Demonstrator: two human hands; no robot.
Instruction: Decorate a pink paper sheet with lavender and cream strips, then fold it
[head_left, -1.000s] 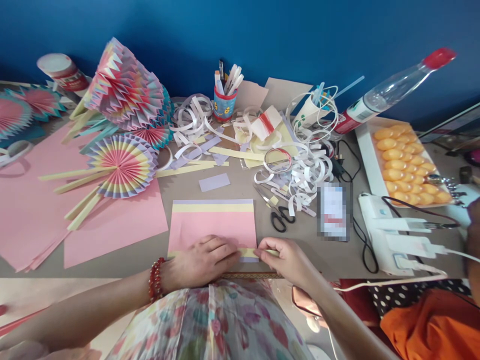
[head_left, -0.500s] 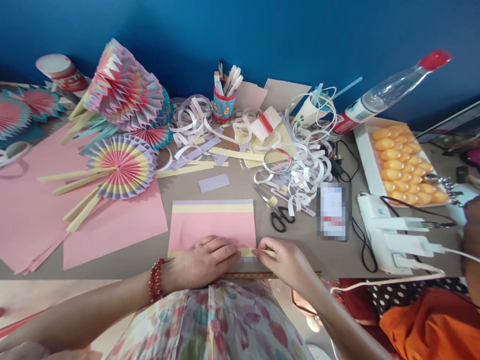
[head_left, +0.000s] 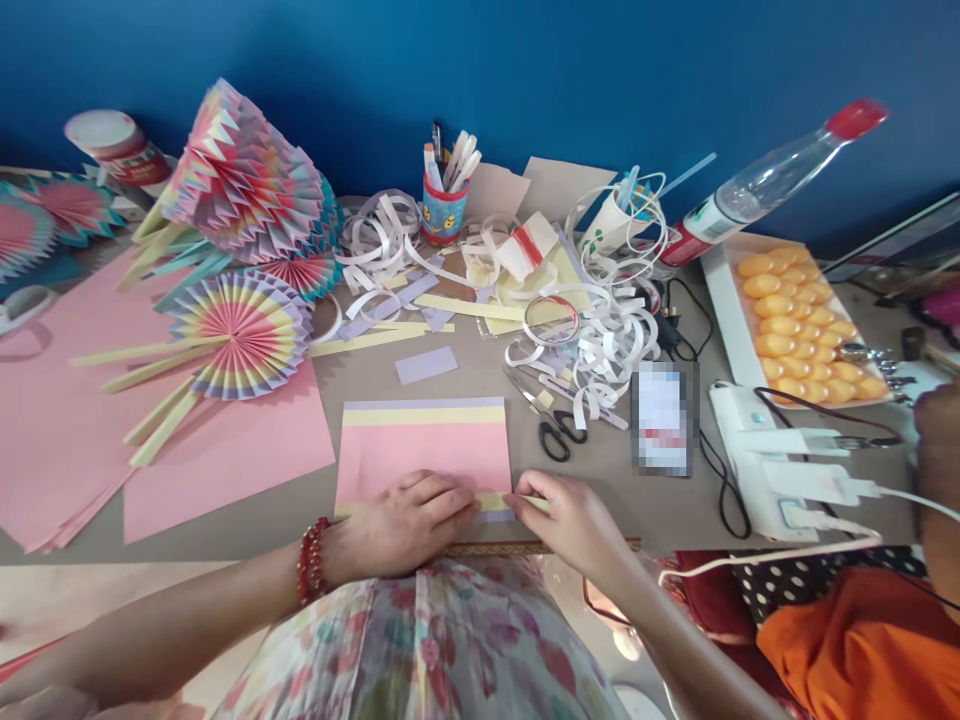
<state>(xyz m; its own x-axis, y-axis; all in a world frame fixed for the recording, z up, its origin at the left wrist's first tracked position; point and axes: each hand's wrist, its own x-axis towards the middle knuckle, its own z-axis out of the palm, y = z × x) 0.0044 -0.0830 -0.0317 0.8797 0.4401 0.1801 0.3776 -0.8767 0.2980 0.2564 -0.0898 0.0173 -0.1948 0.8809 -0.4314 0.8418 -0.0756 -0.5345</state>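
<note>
A pink sheet of paper (head_left: 427,450) with yellow and lilac bands along its far and near edges lies on the desk before me. My left hand (head_left: 416,520), palm down and fingers flat, rests over its near edge and covers part of the bands. At the sheet's lower right corner, my right hand (head_left: 566,515) pinches a narrow pale yellow paper strip (head_left: 535,502); most of that strip is hidden by the fingers. Black-handled scissors (head_left: 556,440) lie just beyond my right hand. A small lilac paper piece (head_left: 426,365) sits past the sheet.
Folded paper fans (head_left: 232,335) and pink sheets (head_left: 45,430) fill the left side. White curled strips (head_left: 615,345), a pen cup (head_left: 444,212) and a tilted bottle (head_left: 750,200) stand behind. On the right are a phone (head_left: 663,420), a power strip (head_left: 750,470) and a box of yellow-orange pieces (head_left: 720,290).
The view has shifted very slightly, so the things at the back sit a little further left. Both hands keep their places on the paper.
</note>
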